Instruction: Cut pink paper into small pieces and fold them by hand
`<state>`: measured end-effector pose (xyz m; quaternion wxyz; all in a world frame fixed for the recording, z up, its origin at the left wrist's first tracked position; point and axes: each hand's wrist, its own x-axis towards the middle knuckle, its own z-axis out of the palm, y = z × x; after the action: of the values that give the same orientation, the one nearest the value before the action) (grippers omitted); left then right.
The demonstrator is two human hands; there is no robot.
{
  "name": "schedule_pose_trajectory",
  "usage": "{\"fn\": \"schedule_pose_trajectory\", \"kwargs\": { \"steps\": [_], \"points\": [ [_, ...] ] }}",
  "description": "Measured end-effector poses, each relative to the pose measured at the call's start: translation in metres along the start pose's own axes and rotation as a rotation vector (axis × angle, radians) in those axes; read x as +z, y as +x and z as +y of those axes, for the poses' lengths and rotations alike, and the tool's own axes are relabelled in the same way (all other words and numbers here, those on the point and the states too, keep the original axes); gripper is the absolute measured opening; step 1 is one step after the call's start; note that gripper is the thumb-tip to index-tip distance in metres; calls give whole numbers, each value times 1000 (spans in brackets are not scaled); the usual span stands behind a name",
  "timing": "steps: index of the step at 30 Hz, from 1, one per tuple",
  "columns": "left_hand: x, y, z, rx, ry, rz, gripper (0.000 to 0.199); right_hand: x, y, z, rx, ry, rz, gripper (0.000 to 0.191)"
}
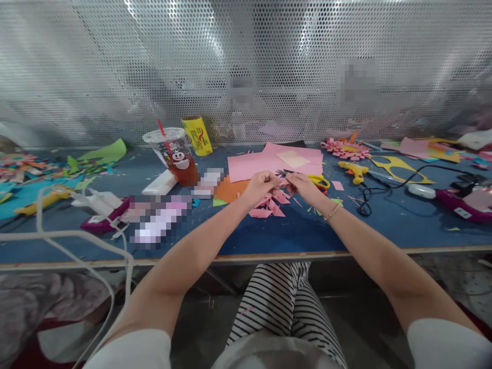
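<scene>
My left hand (pixel 262 186) and my right hand (pixel 303 185) are close together over the blue table, fingers pinched. Between their fingertips is a small pink paper piece (pixel 283 181), partly hidden by the fingers. Just below lies a loose pile of cut pink paper scraps (pixel 268 209). Scissors with yellow handles (pixel 322 181) rest beside my right hand, partly behind it. Behind both hands are pink paper sheets (pixel 249 166) with a cream piece (pixel 294 159) on top. An orange paper (pixel 229 188) lies to the left of my left hand.
A drink cup with a red straw (pixel 180 159) and a yellow can (pixel 197 136) stand at the back left. To the right lie a yellow glue gun (pixel 353 171), its black cord, and a pink paper flower (pixel 346 148). White cables (pixel 77 236) loop at the left.
</scene>
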<state>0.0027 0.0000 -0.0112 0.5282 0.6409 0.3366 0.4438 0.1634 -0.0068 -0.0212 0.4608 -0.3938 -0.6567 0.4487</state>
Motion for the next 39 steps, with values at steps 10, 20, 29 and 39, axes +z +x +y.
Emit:
{"fn": "schedule_pose_trajectory", "kwargs": {
  "steps": [10,20,29,39],
  "points": [
    [-2,-2,3,-105,-108,-33,28,-4,-6,-12,-237,-393,-33,34],
    [-2,-1,5,60,38,-14,29,-1,-6,-10,-154,-124,-54,35],
    [-6,0,9,-31,34,32,33,-5,2,-1,-163,-81,13,33],
    [-21,7,-2,119,301,102,12,-3,3,4,-96,-203,-19,26]
  ]
}}
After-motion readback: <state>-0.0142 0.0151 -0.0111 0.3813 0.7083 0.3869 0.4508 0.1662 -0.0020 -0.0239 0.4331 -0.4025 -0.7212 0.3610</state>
